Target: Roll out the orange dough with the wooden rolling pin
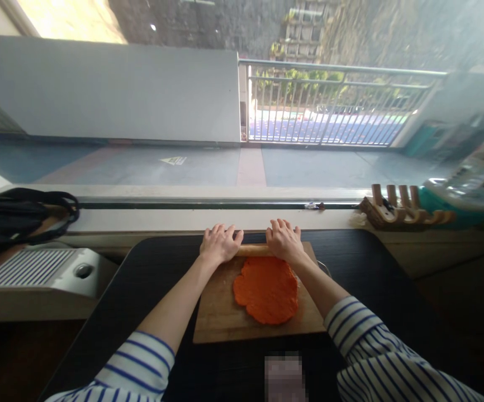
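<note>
A wooden rolling pin [253,250] lies crosswise at the far edge of a flat, roughly round sheet of orange dough [267,291]. Its left end is under my left hand [220,244], and the other end is under my right hand [284,241]. Both hands rest on top of the pin with the fingers bent over its far side, hiding the ends. Beneath the dough is a wooden board [217,326]. The dough's outline is uneven, with a notch on its left side.
The board rests on a dark table [158,279] against a window sill [175,220]. A wooden rack [401,209] and a teal container [439,195] stand at the right. A black bag [11,218] and a white vented unit [70,271] are at the left. A pixelated patch covers something at the near edge.
</note>
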Demonstrator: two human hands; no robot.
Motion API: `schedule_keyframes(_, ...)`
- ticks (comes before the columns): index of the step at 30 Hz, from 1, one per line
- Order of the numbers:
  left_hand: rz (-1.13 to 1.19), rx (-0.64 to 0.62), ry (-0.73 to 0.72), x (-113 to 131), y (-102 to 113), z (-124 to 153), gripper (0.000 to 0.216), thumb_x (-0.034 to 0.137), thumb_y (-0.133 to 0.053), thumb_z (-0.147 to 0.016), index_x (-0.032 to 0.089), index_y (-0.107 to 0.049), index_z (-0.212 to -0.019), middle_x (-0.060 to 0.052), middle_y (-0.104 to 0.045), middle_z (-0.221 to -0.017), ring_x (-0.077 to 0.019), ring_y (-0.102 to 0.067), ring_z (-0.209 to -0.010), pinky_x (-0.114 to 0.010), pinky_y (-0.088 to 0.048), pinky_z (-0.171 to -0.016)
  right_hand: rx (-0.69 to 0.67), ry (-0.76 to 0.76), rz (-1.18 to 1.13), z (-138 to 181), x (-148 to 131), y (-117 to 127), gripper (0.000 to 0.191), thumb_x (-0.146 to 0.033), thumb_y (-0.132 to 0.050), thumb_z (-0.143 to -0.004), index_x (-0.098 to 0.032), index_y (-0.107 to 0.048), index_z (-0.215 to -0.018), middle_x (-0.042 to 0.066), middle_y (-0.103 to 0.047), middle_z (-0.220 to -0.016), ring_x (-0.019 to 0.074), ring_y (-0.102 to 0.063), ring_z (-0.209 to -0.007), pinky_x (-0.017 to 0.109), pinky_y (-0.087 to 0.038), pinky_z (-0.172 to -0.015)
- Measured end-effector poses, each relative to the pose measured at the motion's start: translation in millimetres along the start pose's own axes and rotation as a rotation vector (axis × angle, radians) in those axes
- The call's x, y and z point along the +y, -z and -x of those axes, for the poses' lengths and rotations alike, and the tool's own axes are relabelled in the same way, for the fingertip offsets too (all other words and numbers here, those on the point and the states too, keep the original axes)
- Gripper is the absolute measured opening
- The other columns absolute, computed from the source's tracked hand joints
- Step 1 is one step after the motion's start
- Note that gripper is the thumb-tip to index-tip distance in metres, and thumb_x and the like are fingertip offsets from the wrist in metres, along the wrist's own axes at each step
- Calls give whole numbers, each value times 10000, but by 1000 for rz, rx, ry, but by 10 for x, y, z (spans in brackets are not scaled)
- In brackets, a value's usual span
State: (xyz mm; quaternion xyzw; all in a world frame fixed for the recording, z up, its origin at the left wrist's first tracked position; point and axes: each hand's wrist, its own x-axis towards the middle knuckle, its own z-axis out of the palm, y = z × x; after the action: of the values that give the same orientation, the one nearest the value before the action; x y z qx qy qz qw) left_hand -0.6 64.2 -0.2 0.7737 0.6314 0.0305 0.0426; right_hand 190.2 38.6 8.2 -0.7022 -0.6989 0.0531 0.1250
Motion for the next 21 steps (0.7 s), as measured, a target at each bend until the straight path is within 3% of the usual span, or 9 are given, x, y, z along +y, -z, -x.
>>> schedule_keyframes(8, -70, 119, -29, 77, 12, 410, 550, 501, -206, -928, 224, -564, -1240, -109, -556, -1318, -263, -416, -1279, -485, -238, -1077, 15, 60, 52, 363, -3, -28, 503, -450, -259, -962, -188, -415, -1362, 118, -424, -1432, 249, -310, -1338, 503, -178, -1082)
schedule_keyframes(17, -52, 128, -78, 66, -30, 926, 605, 518, -195, -936, 179, -422, -1383, -94, -389, -1468, -254, -306, -1366, -452, -225, -1109, 59, 180, 114, 851, 6, -56, 517, -453, -255, -964, -179, -441, -1362, 125, -308, -1502, 257, -228, -1388, 539, -109, -1102)
schedule_keyframes(21, -56, 148, -85, 71, -46, 954, 625, 518, -203, -938, 141, -410, -1391, -116, -374, -1472, -272, -304, -1366, -467, -220, -1113, 49, 183, 118, 870, 20, -55, 515, -447, -260, -964, -180, -435, -1368, 124, -295, -1508, 257, -225, -1389, 548, -103, -1101)
